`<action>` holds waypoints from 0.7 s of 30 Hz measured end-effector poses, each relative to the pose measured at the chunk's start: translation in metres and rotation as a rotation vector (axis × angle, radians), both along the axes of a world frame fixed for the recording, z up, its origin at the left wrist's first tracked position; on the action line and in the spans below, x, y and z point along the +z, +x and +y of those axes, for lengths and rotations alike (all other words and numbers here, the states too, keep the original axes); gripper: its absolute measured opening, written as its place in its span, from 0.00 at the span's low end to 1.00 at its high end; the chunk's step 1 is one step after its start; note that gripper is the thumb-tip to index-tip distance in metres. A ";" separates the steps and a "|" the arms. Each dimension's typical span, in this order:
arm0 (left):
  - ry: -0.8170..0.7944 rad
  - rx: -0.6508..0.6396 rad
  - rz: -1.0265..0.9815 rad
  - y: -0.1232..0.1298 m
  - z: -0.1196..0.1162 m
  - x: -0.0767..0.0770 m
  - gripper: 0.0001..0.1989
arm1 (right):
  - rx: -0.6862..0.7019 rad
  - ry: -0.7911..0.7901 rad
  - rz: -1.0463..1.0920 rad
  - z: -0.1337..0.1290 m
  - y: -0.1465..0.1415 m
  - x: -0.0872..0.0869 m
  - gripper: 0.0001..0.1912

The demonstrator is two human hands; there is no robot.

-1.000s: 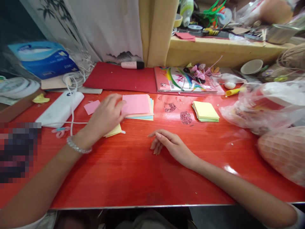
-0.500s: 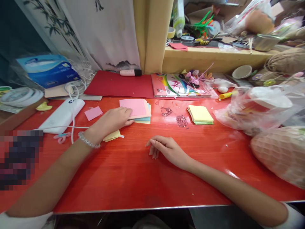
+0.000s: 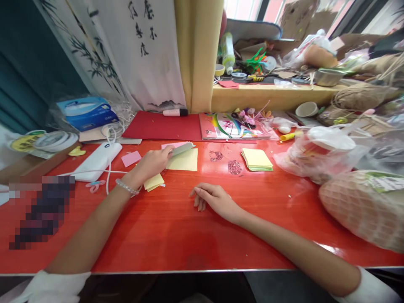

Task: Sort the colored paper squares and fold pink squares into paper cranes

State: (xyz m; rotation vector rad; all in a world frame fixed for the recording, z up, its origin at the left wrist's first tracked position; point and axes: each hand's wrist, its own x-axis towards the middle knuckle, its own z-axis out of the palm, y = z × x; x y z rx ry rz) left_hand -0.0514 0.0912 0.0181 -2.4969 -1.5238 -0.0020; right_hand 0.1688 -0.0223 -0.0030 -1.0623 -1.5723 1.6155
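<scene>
The left hand [image 3: 152, 164] pinches lifted note sheets [image 3: 182, 148] — tilted above a pale-yellow sheet [image 3: 186, 162], left of centre on the counter [image 3: 142, 240]. The right hand [image 3: 217, 200] is nearer — fingers slightly apart, loosely bent. A yellow-topped note stack [image 3: 257, 159] lies right.

A bright window [image 3: 244, 9] shows above a yellow ledge [image 3: 268, 98] behind the red table [image 3: 151, 235].

The red counter [image 3: 151, 244] is being viewed by a single head-worn camera from above and behind its near edge, facing forward and down. The left hand [image 3: 156, 163] and right hand [image 3: 216, 200] are being caught at close range mid-view, while the yellow ledge [image 3: 265, 98] and hanging cloth [image 3: 160, 80] are being framed farther off.
</scene>
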 end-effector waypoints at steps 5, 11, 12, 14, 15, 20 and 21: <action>-0.080 -0.082 0.018 -0.004 -0.006 0.001 0.26 | 0.003 0.012 0.002 0.000 -0.001 0.000 0.13; -0.131 -0.093 0.044 -0.010 0.001 0.002 0.30 | -0.020 0.001 0.040 0.000 -0.001 -0.004 0.13; -0.133 -0.095 0.047 -0.009 0.001 0.002 0.29 | -0.018 0.001 0.040 0.000 -0.001 -0.004 0.13; -0.127 -0.097 0.049 -0.005 -0.001 0.001 0.25 | -0.016 0.000 0.039 0.001 -0.001 -0.005 0.13; -0.115 -0.092 0.047 -0.002 -0.004 0.000 0.24 | -0.015 -0.001 0.038 0.001 -0.001 -0.005 0.13; -0.036 0.004 0.010 0.015 -0.009 -0.003 0.19 | -0.011 0.014 0.018 0.000 0.000 -0.004 0.13; -0.025 0.038 -0.002 0.015 -0.006 0.000 0.18 | -0.009 0.016 0.015 0.000 0.000 -0.003 0.13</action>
